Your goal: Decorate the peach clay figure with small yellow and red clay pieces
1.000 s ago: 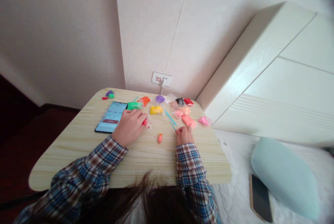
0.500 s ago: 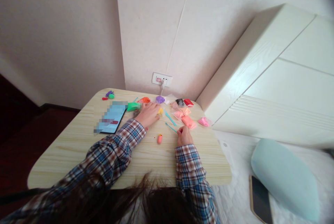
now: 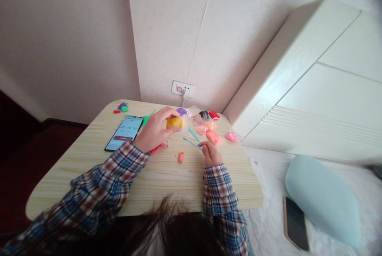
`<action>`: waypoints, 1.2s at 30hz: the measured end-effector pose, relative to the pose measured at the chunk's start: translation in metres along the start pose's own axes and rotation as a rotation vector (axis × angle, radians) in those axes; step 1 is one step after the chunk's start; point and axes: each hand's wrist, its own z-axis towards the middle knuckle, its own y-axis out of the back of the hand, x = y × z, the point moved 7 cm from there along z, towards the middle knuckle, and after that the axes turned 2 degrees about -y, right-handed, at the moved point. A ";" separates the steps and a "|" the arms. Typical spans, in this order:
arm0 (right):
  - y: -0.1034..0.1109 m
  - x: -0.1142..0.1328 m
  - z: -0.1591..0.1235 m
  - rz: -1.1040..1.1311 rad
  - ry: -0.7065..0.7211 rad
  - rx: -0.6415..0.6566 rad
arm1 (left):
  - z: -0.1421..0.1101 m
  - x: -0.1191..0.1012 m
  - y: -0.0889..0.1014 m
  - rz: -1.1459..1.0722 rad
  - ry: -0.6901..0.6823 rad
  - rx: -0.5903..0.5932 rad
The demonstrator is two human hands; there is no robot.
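Note:
Between the thumb and fingers of my left hand (image 3: 156, 128) is a clear bag of yellow modelling clay (image 3: 175, 123), held above the table. My right hand (image 3: 211, 154) pinches the end of a thin blue modelling tool (image 3: 192, 143), its tip pointing left. A second blue tool (image 3: 193, 134) lies just beyond it. Nearer to me sits a small orange-pink clay piece (image 3: 181, 157) with yellow and dark bits on top. Partly under my left wrist is some red clay (image 3: 156, 148). Bags of salmon clay (image 3: 214, 137) lie beyond my right hand.
Purple (image 3: 181, 111), black (image 3: 204, 115), red (image 3: 214, 115) and pink (image 3: 232, 136) clay bags lie toward the back and right. A phone with a timer (image 3: 123, 133) lies left, near small clay pieces (image 3: 124, 109). A wall socket (image 3: 183, 88) is behind the table (image 3: 89, 160).
My left hand has taken hold of the yellow clay bag and lifted it, drawing back to the left. My right hand keeps the blue tool, now turned flatter.

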 end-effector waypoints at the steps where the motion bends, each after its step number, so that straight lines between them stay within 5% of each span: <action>1: 0.002 0.004 0.000 0.041 0.005 0.007 | -0.004 -0.005 0.004 -0.060 0.004 -0.004; 5: 0.017 0.030 -0.007 0.192 0.052 0.005 | -0.016 -0.023 0.016 -0.299 -0.006 -0.014; 9: 0.055 0.070 -0.020 0.402 0.193 -0.105 | -0.023 -0.042 0.020 -0.496 -0.055 0.019; 16: 0.102 0.132 -0.053 0.255 0.452 -0.283 | -0.034 -0.068 0.020 -0.576 -0.074 0.100; 24: 0.108 0.144 -0.066 0.092 0.519 -0.342 | -0.035 -0.076 0.021 -0.627 -0.070 0.105; 36: 0.112 0.147 -0.074 0.135 0.602 -0.451 | -0.036 -0.070 0.026 -0.729 -0.082 -0.013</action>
